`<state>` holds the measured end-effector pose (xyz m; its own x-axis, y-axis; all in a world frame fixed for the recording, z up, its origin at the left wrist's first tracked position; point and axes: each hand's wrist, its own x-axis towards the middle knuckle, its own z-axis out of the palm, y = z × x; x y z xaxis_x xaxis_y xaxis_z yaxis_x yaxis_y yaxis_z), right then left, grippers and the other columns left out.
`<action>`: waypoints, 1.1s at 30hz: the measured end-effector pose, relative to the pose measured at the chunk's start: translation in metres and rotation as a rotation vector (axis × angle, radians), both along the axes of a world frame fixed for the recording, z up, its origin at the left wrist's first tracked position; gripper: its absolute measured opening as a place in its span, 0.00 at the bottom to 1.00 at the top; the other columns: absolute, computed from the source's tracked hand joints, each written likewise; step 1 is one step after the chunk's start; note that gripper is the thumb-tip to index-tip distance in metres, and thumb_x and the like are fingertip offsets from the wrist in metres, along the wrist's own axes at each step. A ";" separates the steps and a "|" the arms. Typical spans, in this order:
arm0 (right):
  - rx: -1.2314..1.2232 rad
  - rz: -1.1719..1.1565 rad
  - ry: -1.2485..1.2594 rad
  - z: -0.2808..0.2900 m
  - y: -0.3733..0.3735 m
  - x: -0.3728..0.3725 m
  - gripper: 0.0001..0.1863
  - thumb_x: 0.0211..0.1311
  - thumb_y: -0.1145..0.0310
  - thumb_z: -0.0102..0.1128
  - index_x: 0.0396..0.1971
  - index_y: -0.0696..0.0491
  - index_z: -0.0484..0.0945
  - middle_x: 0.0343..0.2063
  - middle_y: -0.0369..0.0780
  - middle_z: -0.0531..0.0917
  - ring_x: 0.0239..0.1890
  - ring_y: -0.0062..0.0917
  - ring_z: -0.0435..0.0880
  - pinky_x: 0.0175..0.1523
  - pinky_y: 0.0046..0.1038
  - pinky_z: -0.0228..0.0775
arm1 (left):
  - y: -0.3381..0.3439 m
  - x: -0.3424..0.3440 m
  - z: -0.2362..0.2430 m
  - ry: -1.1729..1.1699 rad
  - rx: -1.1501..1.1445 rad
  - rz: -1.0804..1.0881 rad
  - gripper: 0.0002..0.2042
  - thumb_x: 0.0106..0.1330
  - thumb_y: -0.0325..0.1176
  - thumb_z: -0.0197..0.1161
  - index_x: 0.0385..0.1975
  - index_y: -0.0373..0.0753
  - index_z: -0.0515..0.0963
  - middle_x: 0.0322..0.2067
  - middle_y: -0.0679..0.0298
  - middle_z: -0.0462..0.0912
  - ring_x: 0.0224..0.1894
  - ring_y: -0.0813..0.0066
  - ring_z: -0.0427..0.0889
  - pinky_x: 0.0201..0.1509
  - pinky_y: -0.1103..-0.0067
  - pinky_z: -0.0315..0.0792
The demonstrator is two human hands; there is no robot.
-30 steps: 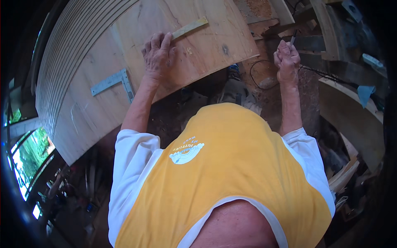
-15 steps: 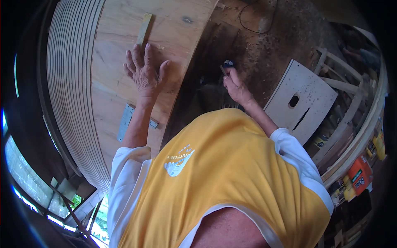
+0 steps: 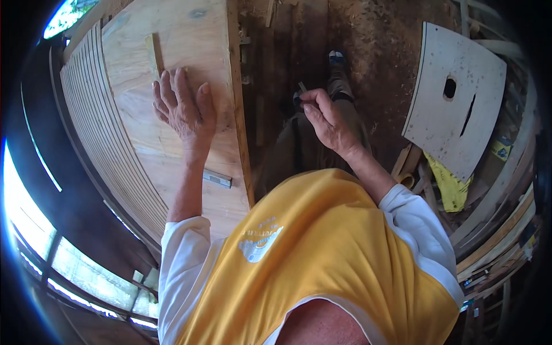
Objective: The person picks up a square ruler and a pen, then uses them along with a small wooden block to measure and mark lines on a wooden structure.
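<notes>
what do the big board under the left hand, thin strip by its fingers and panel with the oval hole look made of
Big board: probably unpainted plywood; its pale tan face shows wavy grain.
Thin strip: likely bare wood, judging by its yellowish, matt look.
Panel with the oval hole: perhaps plywood or another sheet material, pale, dull and dark-specked; whether painted, I can't tell.

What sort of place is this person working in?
Most likely a woodworking shop: there is a broad wooden panel under the left hand, a partly hidden metal square on it, and long wooden strips along the right side.
</notes>
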<state>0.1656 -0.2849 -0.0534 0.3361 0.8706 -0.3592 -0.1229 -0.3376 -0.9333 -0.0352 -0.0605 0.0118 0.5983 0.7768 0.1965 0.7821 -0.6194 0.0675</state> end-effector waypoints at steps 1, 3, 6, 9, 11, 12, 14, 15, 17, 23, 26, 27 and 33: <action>0.010 -0.041 0.163 -0.006 -0.003 -0.007 0.15 0.71 0.73 0.50 0.55 0.56 0.70 0.43 0.42 0.78 0.48 0.26 0.79 0.55 0.30 0.72 | -0.001 0.002 0.000 -0.011 0.001 -0.042 0.29 0.72 0.50 0.57 0.66 0.37 0.71 0.67 0.43 0.65 0.73 0.37 0.54 0.74 0.47 0.46; 0.031 -0.095 0.347 -0.015 -0.008 -0.019 0.16 0.72 0.70 0.49 0.57 0.56 0.70 0.45 0.41 0.78 0.50 0.24 0.78 0.59 0.29 0.70 | -0.002 0.000 0.001 -0.001 0.005 -0.099 0.27 0.72 0.49 0.57 0.65 0.37 0.73 0.66 0.44 0.67 0.73 0.37 0.55 0.74 0.47 0.46; 0.081 -0.104 0.512 -0.023 -0.021 -0.035 0.18 0.74 0.67 0.48 0.59 0.55 0.70 0.48 0.39 0.78 0.55 0.23 0.75 0.63 0.29 0.65 | -0.001 0.000 -0.001 0.002 0.009 -0.127 0.26 0.74 0.48 0.55 0.64 0.36 0.73 0.65 0.44 0.69 0.72 0.38 0.58 0.75 0.49 0.47; 0.126 -0.152 0.657 -0.037 -0.023 -0.044 0.17 0.75 0.69 0.47 0.60 0.53 0.70 0.49 0.37 0.78 0.54 0.20 0.74 0.61 0.27 0.66 | -0.001 0.004 0.002 0.025 0.098 -0.220 0.25 0.76 0.43 0.53 0.61 0.27 0.73 0.61 0.47 0.75 0.67 0.48 0.68 0.75 0.55 0.54; 0.028 -0.113 0.737 -0.046 -0.019 -0.038 0.15 0.74 0.72 0.48 0.58 0.52 0.71 0.46 0.35 0.77 0.50 0.18 0.73 0.56 0.27 0.67 | 0.001 0.004 0.002 -0.002 0.046 -0.243 0.28 0.76 0.48 0.50 0.62 0.28 0.72 0.62 0.42 0.71 0.68 0.41 0.65 0.75 0.53 0.53; 0.032 -0.109 0.761 -0.057 -0.015 -0.040 0.15 0.74 0.72 0.48 0.58 0.52 0.71 0.46 0.35 0.77 0.50 0.18 0.73 0.56 0.27 0.67 | 0.001 0.004 0.000 0.022 0.050 -0.241 0.28 0.76 0.48 0.50 0.62 0.28 0.72 0.62 0.42 0.71 0.68 0.41 0.65 0.75 0.53 0.53; 0.091 -0.109 0.818 -0.076 -0.001 -0.047 0.14 0.73 0.76 0.49 0.55 0.52 0.71 0.42 0.34 0.75 0.46 0.15 0.71 0.52 0.27 0.67 | 0.001 0.005 -0.002 -0.023 0.032 -0.238 0.29 0.77 0.49 0.48 0.62 0.26 0.71 0.63 0.41 0.70 0.68 0.41 0.65 0.74 0.54 0.54; 0.092 -0.106 0.844 -0.074 0.012 -0.046 0.14 0.73 0.76 0.49 0.55 0.52 0.71 0.42 0.34 0.75 0.46 0.15 0.71 0.52 0.27 0.67 | 0.001 0.003 -0.002 0.015 0.027 -0.231 0.29 0.78 0.49 0.46 0.63 0.25 0.70 0.64 0.40 0.69 0.68 0.42 0.65 0.73 0.55 0.56; 0.099 -0.018 0.733 -0.066 0.045 -0.042 0.14 0.69 0.78 0.54 0.52 0.52 0.72 0.40 0.37 0.74 0.44 0.21 0.73 0.50 0.30 0.69 | 0.004 -0.006 -0.004 0.028 0.013 -0.255 0.30 0.78 0.49 0.46 0.63 0.25 0.69 0.64 0.40 0.68 0.68 0.42 0.65 0.73 0.55 0.58; 0.443 -0.068 0.117 -0.048 0.115 -0.045 0.24 0.58 0.83 0.53 0.56 0.54 0.71 0.43 0.43 0.71 0.45 0.32 0.74 0.52 0.32 0.69 | 0.003 -0.003 -0.004 0.009 -0.045 -0.272 0.30 0.77 0.48 0.47 0.65 0.23 0.66 0.64 0.38 0.67 0.69 0.42 0.63 0.72 0.56 0.60; 0.419 -0.065 0.134 -0.035 0.126 -0.045 0.27 0.55 0.84 0.56 0.57 0.54 0.70 0.43 0.45 0.71 0.47 0.40 0.73 0.54 0.36 0.69 | 0.000 0.002 -0.003 -0.009 -0.068 -0.228 0.31 0.76 0.47 0.48 0.65 0.24 0.66 0.64 0.37 0.66 0.69 0.42 0.63 0.72 0.56 0.59; 0.419 -0.059 0.131 -0.031 0.125 -0.043 0.27 0.55 0.84 0.56 0.57 0.54 0.70 0.43 0.45 0.71 0.47 0.40 0.73 0.54 0.36 0.69 | -0.001 0.003 -0.003 -0.020 -0.082 -0.195 0.31 0.75 0.47 0.49 0.65 0.24 0.66 0.65 0.38 0.66 0.69 0.42 0.63 0.73 0.57 0.59; 0.467 -0.024 -0.277 -0.022 0.110 -0.028 0.30 0.49 0.82 0.65 0.56 0.53 0.71 0.43 0.45 0.71 0.47 0.41 0.74 0.55 0.38 0.69 | 0.002 0.002 -0.002 -0.024 -0.085 -0.203 0.30 0.75 0.47 0.50 0.65 0.24 0.67 0.66 0.38 0.64 0.69 0.43 0.64 0.73 0.58 0.59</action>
